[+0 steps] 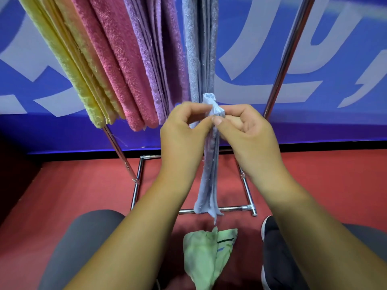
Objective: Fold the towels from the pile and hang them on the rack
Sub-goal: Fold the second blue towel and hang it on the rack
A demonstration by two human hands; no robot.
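The rack (287, 59) stands mid-frame on the floor (335, 185), its base bars at the centre and its uprights slanting toward the upper left and upper right. Behind it a banner (314, 91) spans the upper half. The hung towels (117, 59) fill the upper left through upper centre, side by side, ending just above mid-frame. At the centre the left hand (182, 130) and right hand (249, 128) meet, both pinching the top of the held towel (209, 174), which hangs straight down between the forearms, in front of the rack's base. Below it, at bottom centre, a crumpled towel (205, 254) lies on the floor between a knee (83, 237) at lower left and a shoe (272, 248) at lower right.
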